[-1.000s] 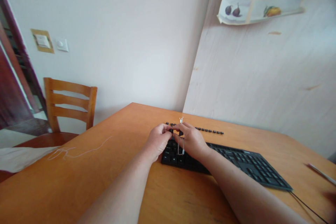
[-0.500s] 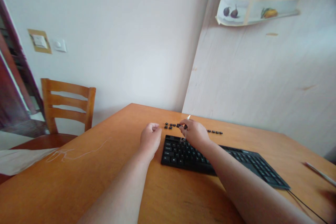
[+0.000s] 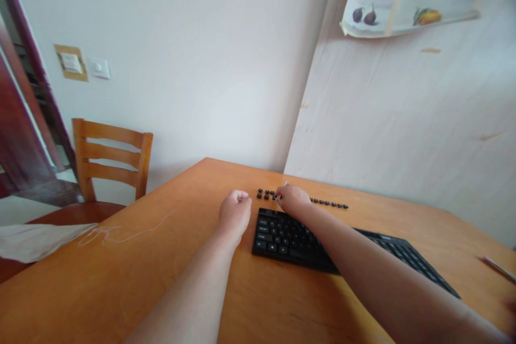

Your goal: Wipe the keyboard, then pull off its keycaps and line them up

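My right hand (image 3: 293,199) is closed around a wire keycap puller (image 3: 286,183), of which little shows past the fingers. Its fingertips are at a small black keycap (image 3: 274,197) in the nearer of two short rows on the table. Whether they still touch that keycap I cannot tell. Below the hand lies a black keyboard (image 3: 278,234), partly covered by my right forearm. My left hand (image 3: 235,213) rests curled left of the keyboard, with nothing visible in it.
Several keycaps (image 3: 328,204) continue in a line behind the keyboard. A pale thread (image 3: 141,236) and white cloth (image 3: 44,242) lie at the table's left edge, by a wooden chair (image 3: 110,150). A slim stick (image 3: 497,269) is at the right.
My hands came apart; the left drew back to the left, and the right moved from the keyboard to the keycap rows with the puller. One more keycap shows in the nearer row.
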`<state>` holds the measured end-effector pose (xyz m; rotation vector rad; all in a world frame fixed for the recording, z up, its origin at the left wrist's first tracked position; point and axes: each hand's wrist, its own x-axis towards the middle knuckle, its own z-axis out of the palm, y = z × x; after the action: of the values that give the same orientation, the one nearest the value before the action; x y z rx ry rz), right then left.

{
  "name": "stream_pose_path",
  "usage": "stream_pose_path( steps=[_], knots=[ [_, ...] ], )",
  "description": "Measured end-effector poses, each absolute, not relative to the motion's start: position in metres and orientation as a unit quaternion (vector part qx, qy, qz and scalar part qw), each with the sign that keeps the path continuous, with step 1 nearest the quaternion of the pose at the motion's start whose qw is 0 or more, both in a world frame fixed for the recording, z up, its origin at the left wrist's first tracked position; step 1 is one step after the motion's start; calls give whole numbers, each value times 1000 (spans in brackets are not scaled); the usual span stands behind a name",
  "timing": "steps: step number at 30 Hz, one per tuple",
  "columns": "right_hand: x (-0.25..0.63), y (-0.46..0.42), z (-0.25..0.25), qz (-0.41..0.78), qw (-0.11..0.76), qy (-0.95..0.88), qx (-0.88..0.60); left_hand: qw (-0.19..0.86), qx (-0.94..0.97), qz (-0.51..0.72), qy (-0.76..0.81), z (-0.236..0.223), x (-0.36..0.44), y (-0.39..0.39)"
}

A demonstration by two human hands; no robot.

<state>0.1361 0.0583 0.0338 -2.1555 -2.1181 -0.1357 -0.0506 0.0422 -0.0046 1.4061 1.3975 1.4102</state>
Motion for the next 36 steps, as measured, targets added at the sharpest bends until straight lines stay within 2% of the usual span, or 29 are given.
stream_pose_path(
  steps=[36],
  knots=[
    [133, 61, 33, -31, 49, -704, -707, 331, 561, 524, 549, -7, -50, 43]
  ],
)
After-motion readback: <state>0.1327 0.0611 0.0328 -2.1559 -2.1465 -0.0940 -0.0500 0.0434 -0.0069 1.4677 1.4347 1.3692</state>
